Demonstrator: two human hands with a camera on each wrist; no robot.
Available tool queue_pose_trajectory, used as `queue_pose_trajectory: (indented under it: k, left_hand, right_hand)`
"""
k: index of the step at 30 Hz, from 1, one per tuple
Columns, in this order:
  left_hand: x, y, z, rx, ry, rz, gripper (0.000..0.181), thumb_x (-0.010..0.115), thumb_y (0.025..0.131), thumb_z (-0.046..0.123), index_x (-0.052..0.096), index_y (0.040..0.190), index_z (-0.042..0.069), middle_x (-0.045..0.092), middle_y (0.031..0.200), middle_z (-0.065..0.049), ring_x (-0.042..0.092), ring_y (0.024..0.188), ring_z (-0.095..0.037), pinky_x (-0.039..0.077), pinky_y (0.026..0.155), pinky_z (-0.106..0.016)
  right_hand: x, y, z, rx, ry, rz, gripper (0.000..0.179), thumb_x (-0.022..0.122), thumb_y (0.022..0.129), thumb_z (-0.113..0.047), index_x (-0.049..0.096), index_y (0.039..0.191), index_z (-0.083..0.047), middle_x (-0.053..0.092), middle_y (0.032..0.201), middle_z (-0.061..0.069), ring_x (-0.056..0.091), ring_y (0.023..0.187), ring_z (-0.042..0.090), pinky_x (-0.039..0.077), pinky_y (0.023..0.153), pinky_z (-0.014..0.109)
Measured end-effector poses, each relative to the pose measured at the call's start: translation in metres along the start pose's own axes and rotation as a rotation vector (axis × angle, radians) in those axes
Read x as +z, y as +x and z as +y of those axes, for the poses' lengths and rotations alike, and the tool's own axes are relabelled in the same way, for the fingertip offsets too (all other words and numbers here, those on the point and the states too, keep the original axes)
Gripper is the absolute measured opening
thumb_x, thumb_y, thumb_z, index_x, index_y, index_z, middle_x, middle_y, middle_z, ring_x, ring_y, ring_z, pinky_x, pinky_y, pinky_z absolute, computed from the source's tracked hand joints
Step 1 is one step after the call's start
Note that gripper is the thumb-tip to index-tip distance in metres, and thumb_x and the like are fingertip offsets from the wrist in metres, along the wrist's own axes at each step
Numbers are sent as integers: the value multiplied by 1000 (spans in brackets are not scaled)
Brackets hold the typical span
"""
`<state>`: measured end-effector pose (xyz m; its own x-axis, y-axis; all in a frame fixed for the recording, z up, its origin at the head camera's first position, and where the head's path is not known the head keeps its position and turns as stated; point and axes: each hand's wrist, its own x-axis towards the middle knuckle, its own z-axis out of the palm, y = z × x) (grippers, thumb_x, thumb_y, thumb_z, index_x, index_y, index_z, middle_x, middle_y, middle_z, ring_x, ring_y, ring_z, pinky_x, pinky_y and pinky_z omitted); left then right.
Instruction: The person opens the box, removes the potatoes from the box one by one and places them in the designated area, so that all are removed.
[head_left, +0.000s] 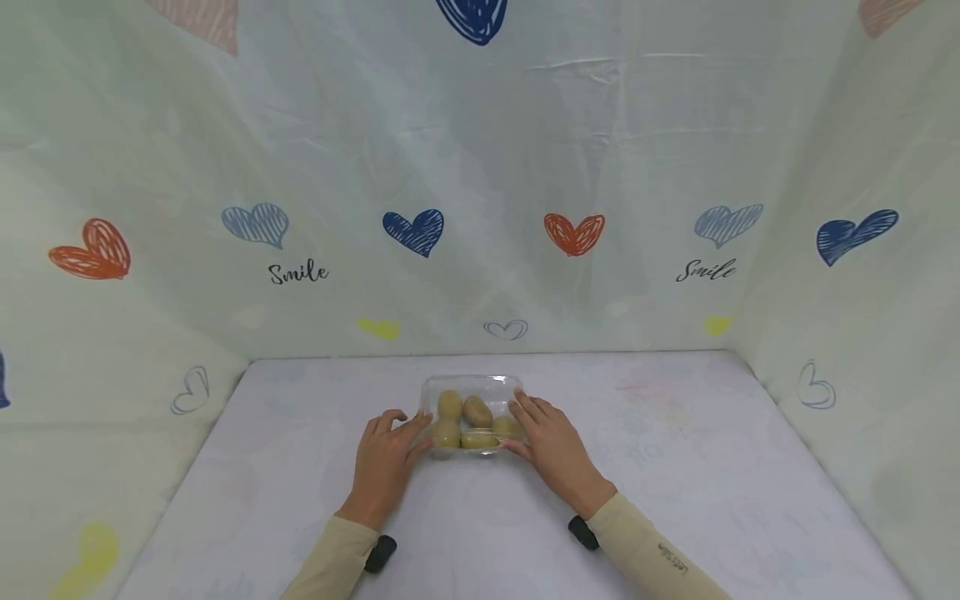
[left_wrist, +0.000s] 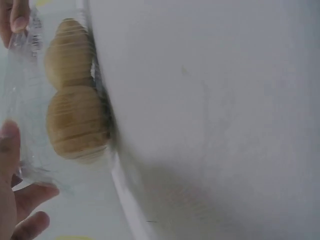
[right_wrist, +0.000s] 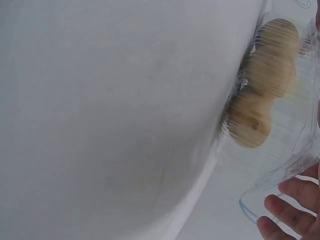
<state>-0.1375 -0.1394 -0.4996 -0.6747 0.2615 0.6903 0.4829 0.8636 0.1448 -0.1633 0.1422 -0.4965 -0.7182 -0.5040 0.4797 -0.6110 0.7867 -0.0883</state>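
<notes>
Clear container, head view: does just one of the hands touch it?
No, the clear container has the left hand on its left end and the right hand on its right.

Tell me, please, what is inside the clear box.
At least five potatoes can be seen inside the box. Whatever lies directly beneath them is hidden.

The box [head_left: 472, 383] looks to me like thin, clear plastic, glossy along its rim and finely ribbed down its walls. The potatoes [head_left: 477, 412] have smooth, dullish skins. Both sleeves [head_left: 652, 542] are matt cloth, the table [head_left: 300, 467] smooth and matt, the creased backdrop [head_left: 480, 150] faintly shiny.
</notes>
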Motion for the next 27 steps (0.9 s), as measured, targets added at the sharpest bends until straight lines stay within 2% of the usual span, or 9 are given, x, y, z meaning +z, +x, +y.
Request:
queue_pose_trajectory:
  k: [5,11,16,22,27]
  left_hand:
    - [-1,-2,0,-86,-83,-17,51,96,66,23,82,113,9,80,111,-9,61,95,-28,51,84,-48]
    - [-2,-2,0,-123,-99,-43,52,98,65,21,83,113,9,80,112,-9,60,92,-24,50,85,-47]
    - [-6,0,1,-186,-135,-92,51,97,70,22,81,116,9,79,116,-8,63,94,-25,51,86,-47]
    - [-9,1,1,-309,-251,-156,57,94,78,23,74,128,6,75,124,-10,64,108,-29,54,93,-50]
    - [-9,4,3,-393,-360,-218,62,91,83,16,65,139,5,66,136,-12,62,113,-30,56,92,-50]
  right_hand:
    - [0,-3,4,14,-3,-16,70,80,89,-43,64,140,2,59,150,20,63,126,37,56,99,48]
    - [-1,-5,6,0,-58,8,72,80,88,-48,65,141,-2,61,149,16,64,124,34,57,96,48]
    - [-4,-4,6,29,-14,6,73,78,90,-49,63,144,-3,60,151,15,63,124,35,56,98,49]
    - [-1,-2,7,91,80,18,71,77,91,-47,61,145,-3,57,154,13,62,125,33,56,98,50]
    - [-3,1,6,131,156,45,67,78,93,-41,60,144,-1,58,153,13,62,123,33,56,97,51]
